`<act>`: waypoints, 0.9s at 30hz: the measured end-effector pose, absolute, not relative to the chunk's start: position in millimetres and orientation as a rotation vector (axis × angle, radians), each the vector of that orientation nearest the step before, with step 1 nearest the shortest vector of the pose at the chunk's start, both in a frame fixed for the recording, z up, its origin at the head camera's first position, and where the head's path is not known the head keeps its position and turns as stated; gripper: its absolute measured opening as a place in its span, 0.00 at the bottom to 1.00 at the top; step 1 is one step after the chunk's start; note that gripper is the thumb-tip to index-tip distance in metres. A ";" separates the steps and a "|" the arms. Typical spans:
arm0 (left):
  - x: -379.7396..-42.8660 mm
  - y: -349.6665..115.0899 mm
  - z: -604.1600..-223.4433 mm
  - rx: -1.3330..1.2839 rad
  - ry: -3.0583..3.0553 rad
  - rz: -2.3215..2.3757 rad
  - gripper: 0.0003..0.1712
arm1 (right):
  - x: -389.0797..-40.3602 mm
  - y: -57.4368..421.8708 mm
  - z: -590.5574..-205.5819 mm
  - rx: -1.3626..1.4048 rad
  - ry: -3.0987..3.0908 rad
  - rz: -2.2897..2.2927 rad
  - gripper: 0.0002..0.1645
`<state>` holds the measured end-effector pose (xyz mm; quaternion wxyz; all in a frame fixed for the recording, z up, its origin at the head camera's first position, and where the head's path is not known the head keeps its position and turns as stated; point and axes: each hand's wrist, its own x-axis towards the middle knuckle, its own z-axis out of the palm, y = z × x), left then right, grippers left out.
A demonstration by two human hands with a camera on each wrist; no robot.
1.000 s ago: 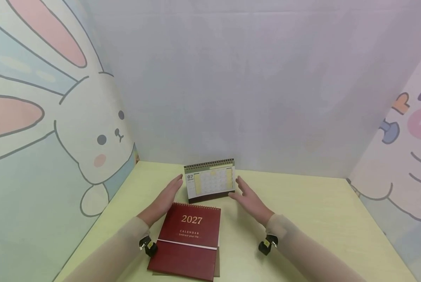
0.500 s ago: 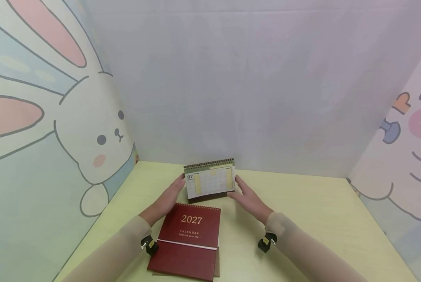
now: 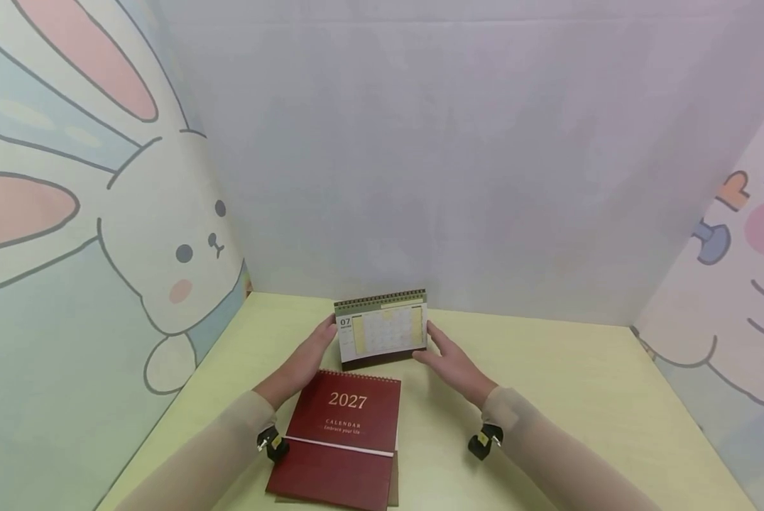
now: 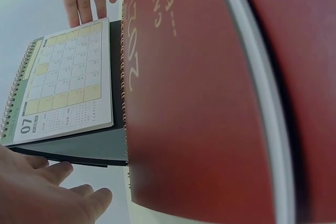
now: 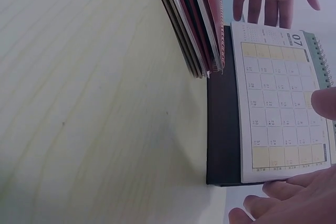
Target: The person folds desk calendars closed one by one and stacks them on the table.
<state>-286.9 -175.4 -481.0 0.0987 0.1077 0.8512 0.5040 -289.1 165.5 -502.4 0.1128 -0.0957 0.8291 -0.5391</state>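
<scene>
A tent-shaped desk calendar (image 3: 382, 330) with white gridded pages, pale yellow end columns, a green band under dark spiral rings and a black base stands just behind the dark red, ring-bound calendar (image 3: 344, 472) stamped "2027" in gold. Its page reads "07", its face leans back, and it sits slightly turned, its right end reaching past the red calendar's right edge. The bare left hand (image 3: 302, 358), behind the red calendar's upper left corner, holds its fingers extended along the tent's left end; the bare right hand (image 3: 454, 363), beyond the upper right corner, lies along the other end with fingers straight and thumb apart, in front of the pages. Neither hand curls round the tent; how firmly they press, I cannot tell. The black base's front edge lies close to the red calendar's ringed edge; whether they touch is unclear. Behind the red calendar, past the tent, a strip of pale yellow wood-grain tabletop (image 3: 580, 369) runs to the greyish-lilac fabric wall (image 3: 446, 156). The tabletop stretches wide to the red calendar's right and narrower to its left, toward the rabbit-printed panel (image 3: 158, 277).
</scene>
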 end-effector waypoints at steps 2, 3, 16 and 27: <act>-286.8 -174.9 -479.9 0.313 2.512 1.496 0.48 | -289.0 166.5 -501.6 -0.286 2.429 -1.589 0.56; -286.6 -174.9 -479.7 0.307 2.514 1.494 0.48 | -288.8 166.7 -501.3 -0.284 2.429 -1.590 0.56; -284.0 -176.9 -480.6 0.340 2.506 1.496 0.48 | -284.2 165.0 -500.9 -0.294 2.425 -1.618 0.54; -291.0 -179.1 -484.6 0.439 2.531 1.493 0.44 | -284.1 167.0 -499.0 -0.286 2.436 -1.591 0.56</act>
